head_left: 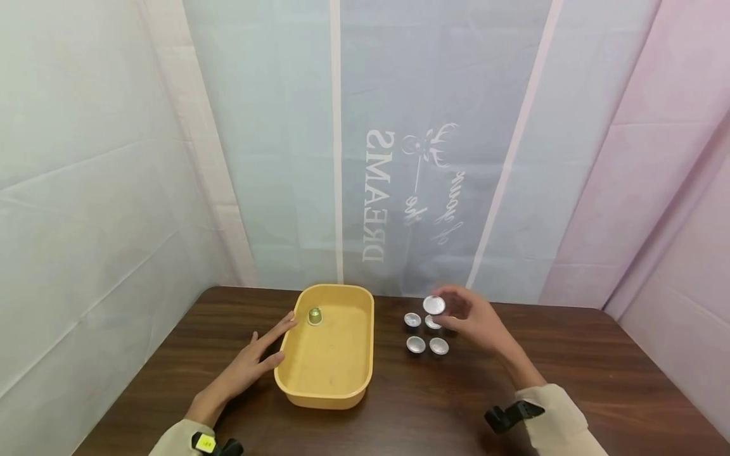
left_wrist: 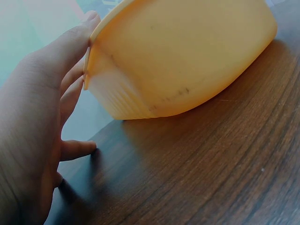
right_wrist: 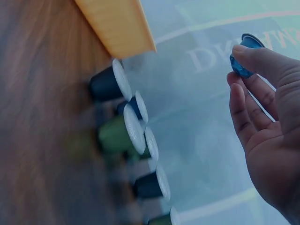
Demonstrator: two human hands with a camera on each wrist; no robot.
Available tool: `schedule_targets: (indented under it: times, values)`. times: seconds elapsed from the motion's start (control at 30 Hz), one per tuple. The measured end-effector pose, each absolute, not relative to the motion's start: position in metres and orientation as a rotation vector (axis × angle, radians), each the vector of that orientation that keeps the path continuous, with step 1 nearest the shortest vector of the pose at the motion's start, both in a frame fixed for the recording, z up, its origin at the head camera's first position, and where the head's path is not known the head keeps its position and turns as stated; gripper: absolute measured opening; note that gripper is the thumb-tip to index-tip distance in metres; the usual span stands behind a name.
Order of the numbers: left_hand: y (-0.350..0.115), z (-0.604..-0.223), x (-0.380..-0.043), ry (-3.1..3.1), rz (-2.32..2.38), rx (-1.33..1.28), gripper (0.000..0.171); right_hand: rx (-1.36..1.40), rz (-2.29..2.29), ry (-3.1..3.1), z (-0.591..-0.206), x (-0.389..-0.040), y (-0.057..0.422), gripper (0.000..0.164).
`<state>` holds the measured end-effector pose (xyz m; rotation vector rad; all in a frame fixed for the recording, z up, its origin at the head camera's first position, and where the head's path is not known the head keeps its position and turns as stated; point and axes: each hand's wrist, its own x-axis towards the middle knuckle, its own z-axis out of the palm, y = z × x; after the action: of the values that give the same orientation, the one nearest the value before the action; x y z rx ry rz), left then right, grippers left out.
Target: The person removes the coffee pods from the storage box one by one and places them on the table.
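Between thumb and fingertips, my right hand (head_left: 476,320) pinches a blue coffee capsule (right_wrist: 242,63), lifted above the table; its silver lid (head_left: 435,305) faces the head camera. Below and beside this hand stand several coffee capsules with silver lids up, among them a dark one (right_wrist: 107,85) and a green one (right_wrist: 119,133); the hand partly covers some in the head view. My left hand (head_left: 244,370) touches the left rim of a yellow plastic basin (head_left: 325,401) with extended fingers. Inside the basin, near its far left corner, a gold-green capsule (head_left: 315,316) sits lid down.
A dark wooden table (head_left: 445,411) carries everything. Behind it hangs a pale cloth (head_left: 285,158) with mirrored lettering, and more cloth closes off both sides. The basin stands left of the standing capsules, with a strip of table between them.
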<state>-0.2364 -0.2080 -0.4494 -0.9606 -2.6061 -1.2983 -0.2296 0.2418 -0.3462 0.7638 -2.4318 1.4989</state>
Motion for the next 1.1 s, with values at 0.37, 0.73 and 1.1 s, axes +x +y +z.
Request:
schedule_targets:
  times: [0.37, 0.73, 1.1]
  values:
    - [-0.208, -0.45, -0.238, -2.608, -1.308, -0.947, 0.057, 0.625, 1.565, -2.338, -0.409, -0.221, 0.291, 0.044]
    - [-0.208, -0.45, -0.236, -2.605, -1.29, -0.95, 0.057, 0.521, 1.586, -2.393, -0.437, -0.211, 0.305, 0.042]
    - [-0.208, -0.449, -0.236, -2.602, -1.297, -0.947, 0.057, 0.437, 1.418, -2.501, -0.428, -0.196, 0.289, 0.038]
